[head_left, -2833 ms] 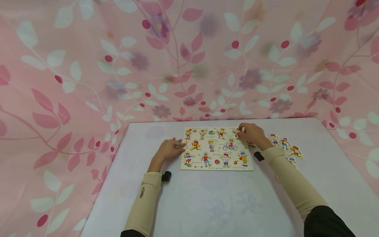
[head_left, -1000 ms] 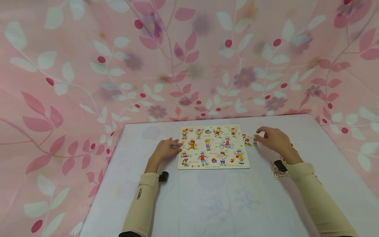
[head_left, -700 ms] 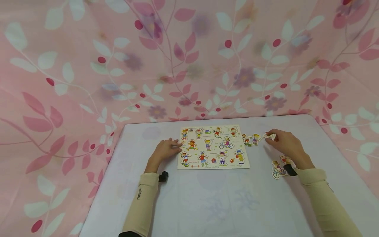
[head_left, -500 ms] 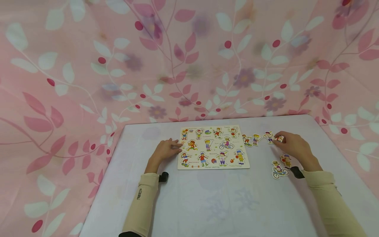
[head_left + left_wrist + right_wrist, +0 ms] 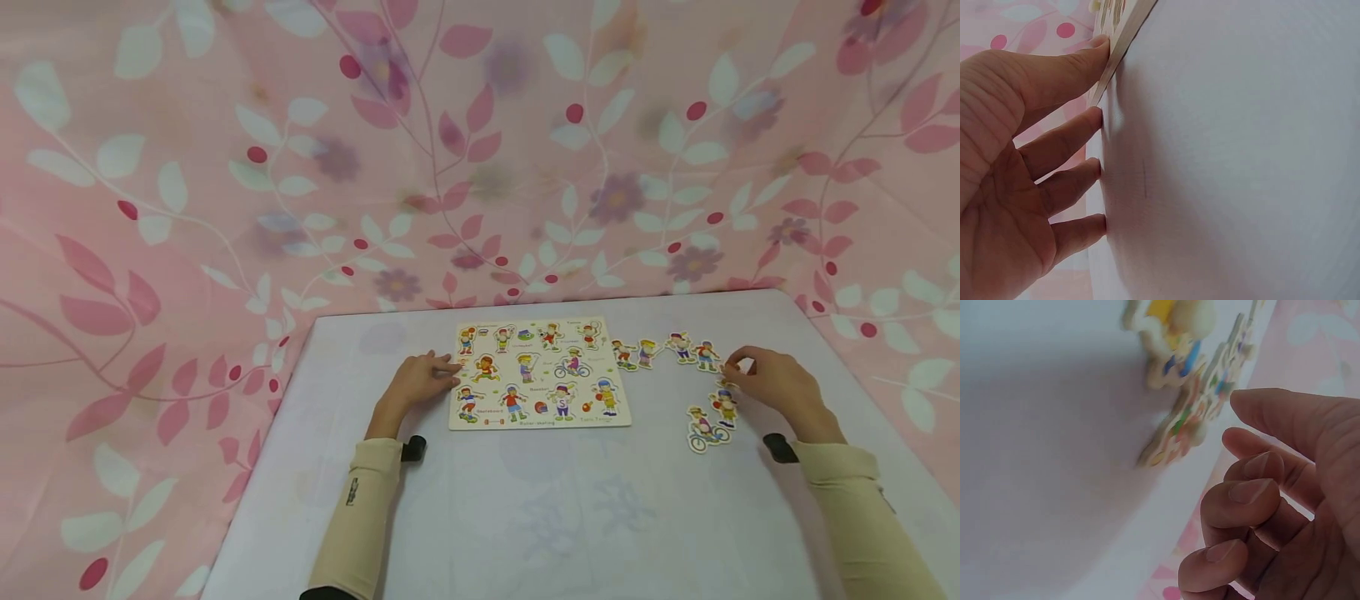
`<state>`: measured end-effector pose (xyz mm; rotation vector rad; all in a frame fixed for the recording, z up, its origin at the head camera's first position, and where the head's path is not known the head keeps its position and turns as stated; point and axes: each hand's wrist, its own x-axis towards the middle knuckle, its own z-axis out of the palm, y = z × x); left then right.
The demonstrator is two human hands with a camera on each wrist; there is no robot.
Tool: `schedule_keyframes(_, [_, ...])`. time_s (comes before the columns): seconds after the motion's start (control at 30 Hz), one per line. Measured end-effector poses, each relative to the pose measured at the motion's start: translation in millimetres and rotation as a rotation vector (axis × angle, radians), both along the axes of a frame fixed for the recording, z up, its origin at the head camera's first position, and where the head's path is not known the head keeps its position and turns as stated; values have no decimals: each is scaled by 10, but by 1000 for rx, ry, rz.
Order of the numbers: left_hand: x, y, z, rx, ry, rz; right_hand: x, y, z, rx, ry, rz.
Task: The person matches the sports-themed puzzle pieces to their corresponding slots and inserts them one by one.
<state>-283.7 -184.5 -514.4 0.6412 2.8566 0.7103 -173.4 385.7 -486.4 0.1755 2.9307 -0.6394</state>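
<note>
Left hand (image 5: 422,386), fingers spread, touching the left edge of a cream rectangular wooden board (image 5: 508,375); right hand (image 5: 777,385), finger-thumb gap narrow, beside multicoloured figure-shaped cutouts (image 5: 724,406).

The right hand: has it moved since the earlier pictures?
Yes: against the puzzle board in the head view, the right hand has moved rightward, away from the board's upper-right corner.

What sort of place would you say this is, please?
Probably an indoor tabletop set up for puzzle play: a white-covered table stands before a pink floral cloth backdrop, with a picture puzzle board and loose cut-out figures on it.
</note>
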Motion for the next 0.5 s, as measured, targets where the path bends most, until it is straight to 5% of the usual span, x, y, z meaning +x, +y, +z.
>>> schedule_keyframes(0.5, [1,-2,-4,19,-21,16,24,150,-107,-5,-41,-20])
